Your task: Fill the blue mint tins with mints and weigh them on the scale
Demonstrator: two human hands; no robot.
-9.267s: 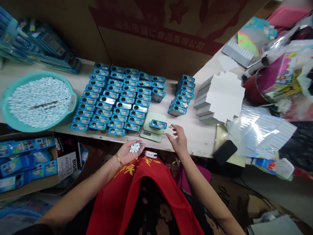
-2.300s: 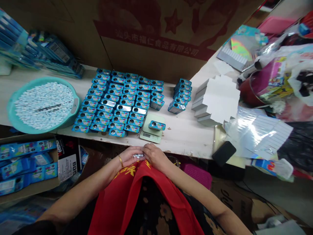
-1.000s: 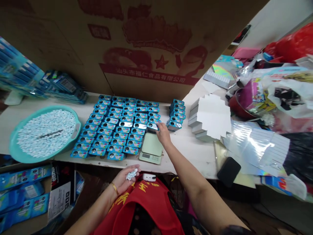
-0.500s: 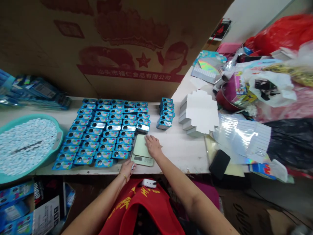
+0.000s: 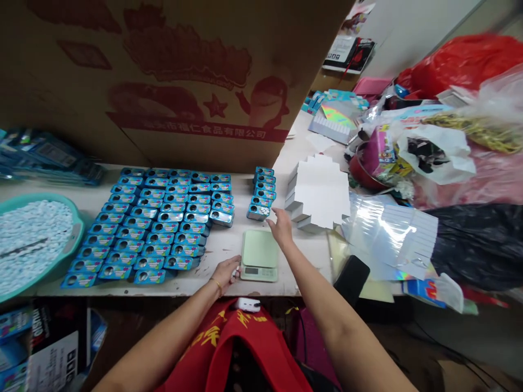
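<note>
My left hand point(image 5: 227, 274) is curled beside the left edge of a pale green kitchen scale point(image 5: 260, 247), with a few small white candies at its fingertips, partly hidden. My right hand point(image 5: 281, 227) is above the scale's upper right corner, thumb and fingers apart and holding nothing. Its fingertips are close to the nearest blue box point(image 5: 258, 212) of a short column, which has white candies on top. No box rests on the scale. Rows of similar blue boxes point(image 5: 155, 223) with round dark windows stand to the left.
A turquoise basin point(image 5: 77, 231) of pale candies stands at the left. A big cardboard carton point(image 5: 183, 147) walls off the back. White card blanks point(image 5: 321, 188) are stacked right of the scale, with clear plastic sheets point(image 5: 392, 234) and a black phone point(image 5: 352, 277) beyond.
My right hand has left the scale's plate and reached toward the front box of the short column. The scale sits farther right, away from the box rows. My left hand stays beside it.
</note>
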